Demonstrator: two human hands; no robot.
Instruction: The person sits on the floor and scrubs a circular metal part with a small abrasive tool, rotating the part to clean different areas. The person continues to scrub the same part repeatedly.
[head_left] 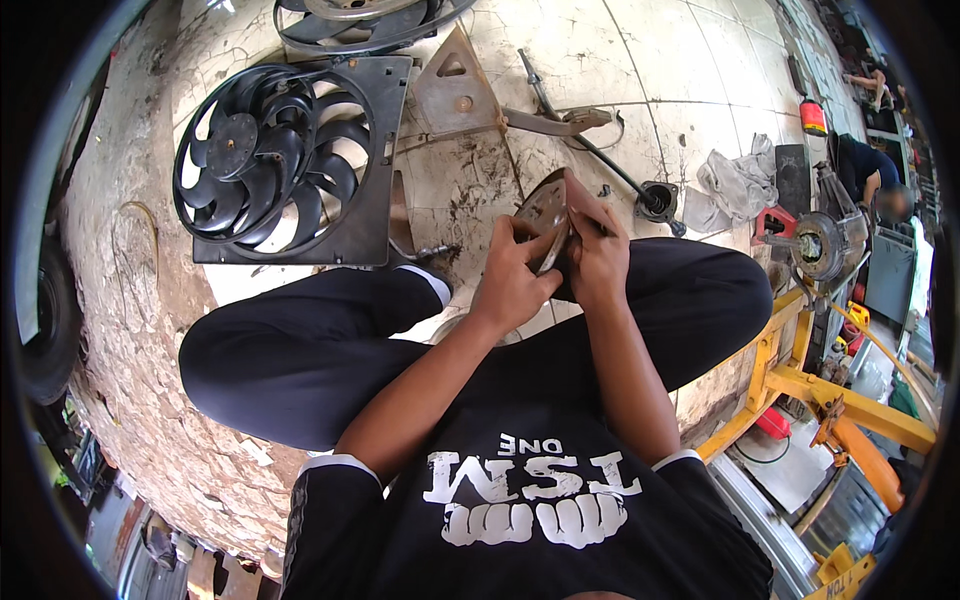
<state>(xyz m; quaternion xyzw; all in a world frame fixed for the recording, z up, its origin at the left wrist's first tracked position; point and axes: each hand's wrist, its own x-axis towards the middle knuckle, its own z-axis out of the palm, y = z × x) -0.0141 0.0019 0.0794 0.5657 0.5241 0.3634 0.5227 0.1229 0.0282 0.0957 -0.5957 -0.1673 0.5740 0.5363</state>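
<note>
Both of my hands hold a brown, rusty metal part with bent, angled plates (546,204) in front of my lap. My left hand (514,276) grips its left side, with thumb and fingers closed on the plate edge. On the other side, my right hand (599,262) wraps its fingers round the part and hides some of it. Just beyond lies a triangular metal plate (440,100) with a cut-out, and a flat metal arm (550,122) extends to its right. A long dark rod (605,160) with a round flange at its near end rests on the tiles.
Left of my hands sits a black radiator fan (230,147) in its square shroud; another fan (350,32) lies at the top edge. A grey rag (740,185), a red can (812,118) and a yellow steel frame (850,405) are at right. Another person (865,165) bends down at far right.
</note>
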